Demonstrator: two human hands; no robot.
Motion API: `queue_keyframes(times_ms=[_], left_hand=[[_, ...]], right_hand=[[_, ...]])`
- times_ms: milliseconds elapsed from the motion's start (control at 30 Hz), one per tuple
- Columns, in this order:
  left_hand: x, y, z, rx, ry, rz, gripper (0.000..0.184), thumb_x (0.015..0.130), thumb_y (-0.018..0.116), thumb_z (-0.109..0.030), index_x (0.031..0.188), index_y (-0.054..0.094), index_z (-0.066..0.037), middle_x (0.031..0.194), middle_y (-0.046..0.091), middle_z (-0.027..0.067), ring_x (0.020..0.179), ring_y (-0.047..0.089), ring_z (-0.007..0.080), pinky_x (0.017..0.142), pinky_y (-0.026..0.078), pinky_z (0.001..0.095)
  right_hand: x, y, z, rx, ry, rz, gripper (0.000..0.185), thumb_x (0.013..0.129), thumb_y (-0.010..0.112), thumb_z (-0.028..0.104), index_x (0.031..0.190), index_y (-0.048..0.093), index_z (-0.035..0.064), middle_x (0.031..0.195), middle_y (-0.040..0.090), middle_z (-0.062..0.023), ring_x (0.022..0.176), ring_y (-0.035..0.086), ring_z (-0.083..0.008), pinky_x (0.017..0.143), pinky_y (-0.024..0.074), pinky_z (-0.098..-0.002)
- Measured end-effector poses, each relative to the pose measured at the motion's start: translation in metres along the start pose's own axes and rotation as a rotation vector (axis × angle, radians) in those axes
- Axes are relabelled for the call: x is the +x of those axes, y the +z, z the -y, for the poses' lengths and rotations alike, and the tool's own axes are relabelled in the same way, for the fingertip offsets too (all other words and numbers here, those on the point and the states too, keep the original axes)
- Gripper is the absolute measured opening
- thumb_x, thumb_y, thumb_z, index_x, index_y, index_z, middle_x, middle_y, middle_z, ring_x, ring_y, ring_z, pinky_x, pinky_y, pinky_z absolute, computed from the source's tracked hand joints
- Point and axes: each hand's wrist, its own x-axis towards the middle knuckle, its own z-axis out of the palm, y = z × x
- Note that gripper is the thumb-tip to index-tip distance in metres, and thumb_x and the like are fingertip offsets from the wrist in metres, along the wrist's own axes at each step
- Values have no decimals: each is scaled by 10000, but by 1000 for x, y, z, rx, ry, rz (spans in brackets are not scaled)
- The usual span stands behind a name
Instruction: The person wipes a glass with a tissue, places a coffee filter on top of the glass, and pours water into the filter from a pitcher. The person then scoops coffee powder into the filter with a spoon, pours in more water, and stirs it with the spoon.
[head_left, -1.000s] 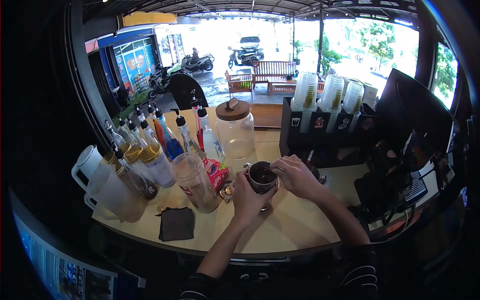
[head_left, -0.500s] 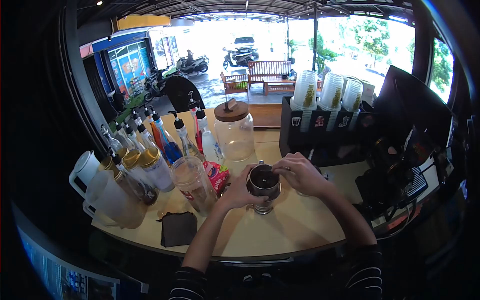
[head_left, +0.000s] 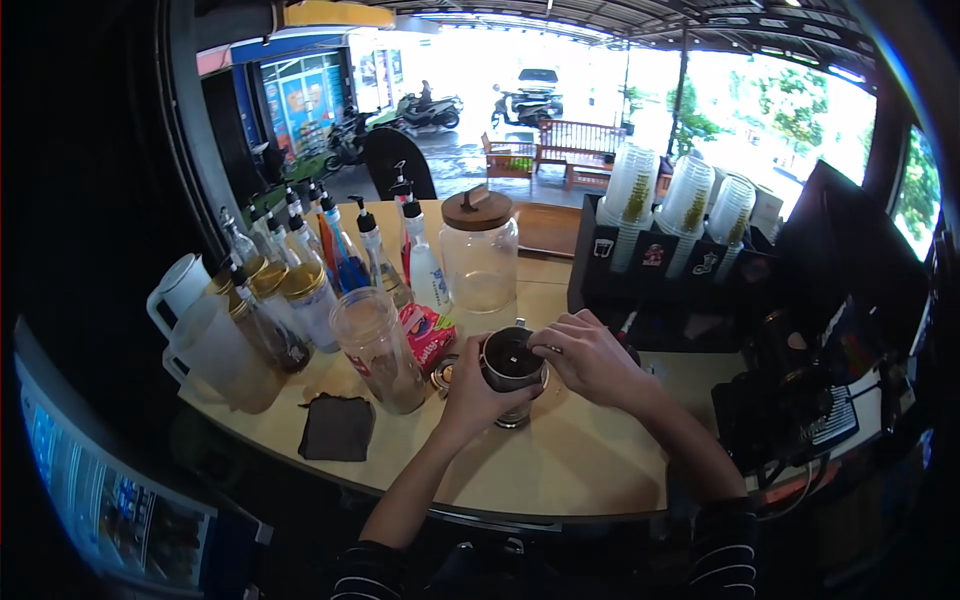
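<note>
My left hand [head_left: 478,392] is closed round the side of a metal-rimmed cup [head_left: 497,381] with dark contents, standing on the counter. A glassy lower part [head_left: 514,415] shows beneath it. At the cup's right rim, my right hand [head_left: 592,358] is closed in a pinch on a thin metal handle [head_left: 552,348]; its lower end is hidden, so I cannot tell its kind for sure. Left of the cup are a small round metal item [head_left: 443,374], a pink packet [head_left: 428,338] and a tall clear plastic jar [head_left: 378,350].
Pump bottles [head_left: 345,262] and pitchers [head_left: 215,365] crowd the left side. A wooden-lidded glass jar [head_left: 479,262] stands behind the cup. Stacked plastic cups [head_left: 632,190] fill a black holder [head_left: 625,285] at right. A dark folded cloth [head_left: 337,428] lies near the front edge.
The view has turned left and tilted slightly, so the scene sits farther right at the back. Both hands keep their holds at the cup, the right hand still at the rim.
</note>
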Motion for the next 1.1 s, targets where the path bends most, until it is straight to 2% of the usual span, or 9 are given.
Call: queue_keyframes(times_ms=[200,400,467,567,800,867,967,1033,1100], left_hand=[[5,-6,-2,-72,-72,84,771,536,883,-297,1126,477,-13,1067,588,133,1010,603,213,886,477,338],[16,-19,23,-57,62,261,772,537,874,-296,1154,505,-17,1078,607,131,1028,597,214,916,463,346],[17,-26,19,-56,43,284,790,536,869,-298,1180,505,-22,1098,608,132,1036,597,218,933,456,351],[20,-25,28,-94,-5,405,848,556,876,-204,1259,440,-16,1158,550,92,1101,533,185,977,411,330],[20,-25,26,-180,-38,423,832,565,869,-190,1257,440,-19,1165,549,94,1120,528,189,990,403,333],[19,-24,29,-151,17,370,809,559,857,-266,1234,474,-38,1125,611,138,1052,598,208,950,453,345],[19,-23,28,-160,27,361,813,554,857,-270,1236,476,-46,1126,610,137,1056,595,206,953,449,346],[19,-23,30,-166,12,366,815,553,857,-272,1237,475,-47,1126,609,136,1058,593,204,957,446,345],[19,-23,30,-169,-6,373,818,551,857,-274,1238,475,-48,1127,609,134,1060,591,203,960,443,345]], right_hand=[[-2,-1,-1,-62,-39,-26,128,785,615,87,911,598,77,834,618,-38,842,593,-213,759,420,-352],[1,3,-2,47,-77,-52,82,821,612,86,891,612,43,824,615,-61,800,577,-227,743,413,-343],[4,2,-3,97,-12,-39,82,833,600,84,889,618,27,822,620,-74,782,579,-243,733,420,-348],[6,2,-11,163,-41,-58,83,849,583,77,905,621,29,814,624,-86,768,578,-252,727,422,-352],[9,-1,-10,236,14,16,88,863,566,74,893,625,16,803,633,-91,785,590,-248,752,430,-349],[10,2,-11,225,12,10,89,863,564,72,891,627,16,801,632,-92,785,590,-249,758,432,-352],[12,2,-14,232,-14,-6,92,869,563,75,888,629,14,803,632,-95,790,587,-252,764,436,-356],[12,-2,-11,292,30,49,116,836,590,68,926,618,0,830,624,-121,821,581,-307,743,461,-399],[12,-2,-12,235,3,36,97,852,582,74,908,624,7,824,631,-105,807,581,-279,751,449,-371]])
